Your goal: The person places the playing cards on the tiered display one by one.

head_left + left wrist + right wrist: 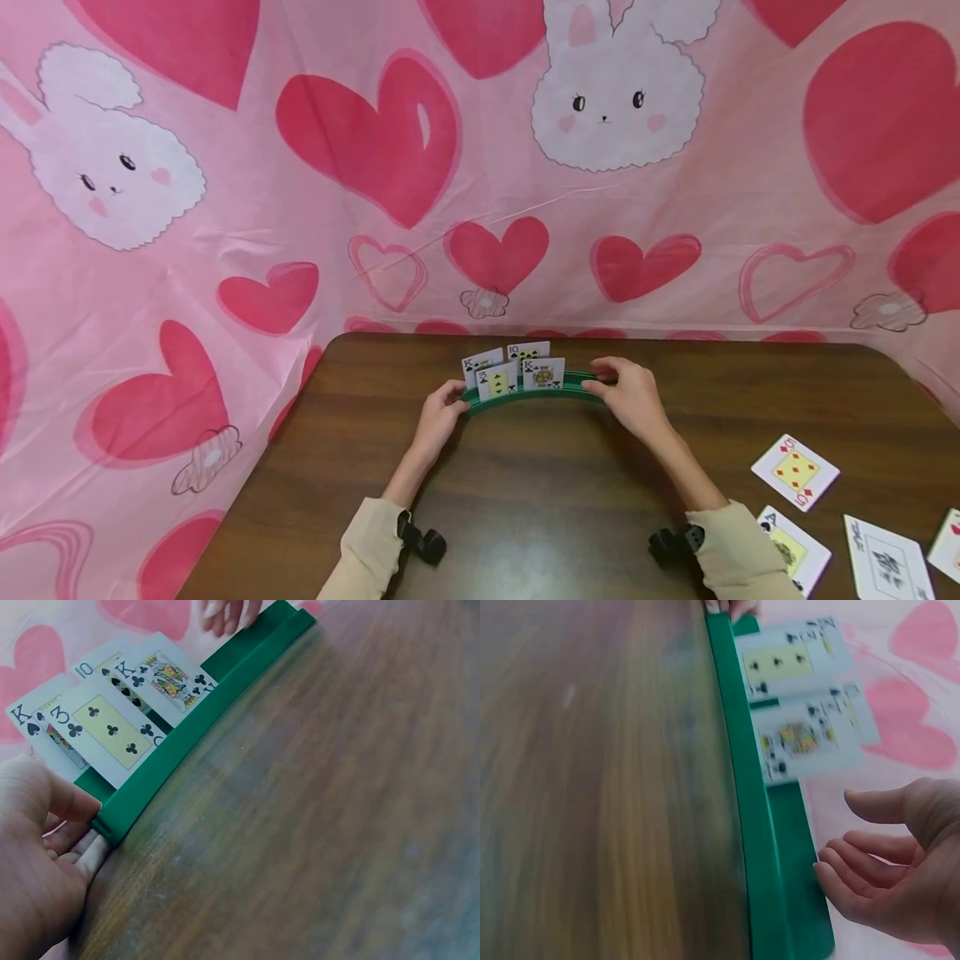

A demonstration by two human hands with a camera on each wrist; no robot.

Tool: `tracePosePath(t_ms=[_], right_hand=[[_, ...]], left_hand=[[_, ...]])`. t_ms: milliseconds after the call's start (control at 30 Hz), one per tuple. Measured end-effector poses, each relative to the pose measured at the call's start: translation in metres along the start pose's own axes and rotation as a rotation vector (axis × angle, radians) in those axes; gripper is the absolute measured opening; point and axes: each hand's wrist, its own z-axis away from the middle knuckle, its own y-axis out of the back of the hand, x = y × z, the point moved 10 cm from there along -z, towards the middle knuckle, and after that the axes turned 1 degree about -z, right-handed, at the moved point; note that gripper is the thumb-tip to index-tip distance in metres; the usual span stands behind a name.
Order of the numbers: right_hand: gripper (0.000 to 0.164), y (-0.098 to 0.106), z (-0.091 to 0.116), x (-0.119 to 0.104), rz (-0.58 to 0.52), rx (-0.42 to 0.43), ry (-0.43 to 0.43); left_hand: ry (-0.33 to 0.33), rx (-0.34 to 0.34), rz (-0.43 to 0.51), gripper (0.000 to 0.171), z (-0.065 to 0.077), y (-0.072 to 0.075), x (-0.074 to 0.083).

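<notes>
A curved green card holder stands towards the back of the wooden table. Upright in its rear slot are a king of spades and a ten of spades. The front slot carries a three of clubs and a king of clubs. My left hand pinches the holder's left end, thumb on top. Beside the right end is my right hand, fingers loosely bent and thumb apart. Its fingertips are at the holder's back edge; whether they touch, I cannot tell.
On the table at the right lie a five of diamonds, an ace of spades, a card with black line art and a partly cut-off card. A pink heart-and-rabbit cloth hangs behind the table's far edge.
</notes>
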Motion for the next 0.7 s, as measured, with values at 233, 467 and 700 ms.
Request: tracePosePath(t_ms=[233,467,700], right_hand=[[0.038,0.052,0.017,0.029,0.052,-0.011,-0.041],[0.044,0.115,0.030,0.061,0.155,-0.020,-0.072],[0.056,0.165,0.047,0.104,0.171,-0.093,-0.161]], left_hand=[[0.004,0.000,-0.004,0.027,-0.001,0.003,-0.001],[0.005,0.009,0.015,0.027,-0.002,0.005,-0.001],[0.019,0.019,0.007,0.028,-0.002,0.009,0.001]])
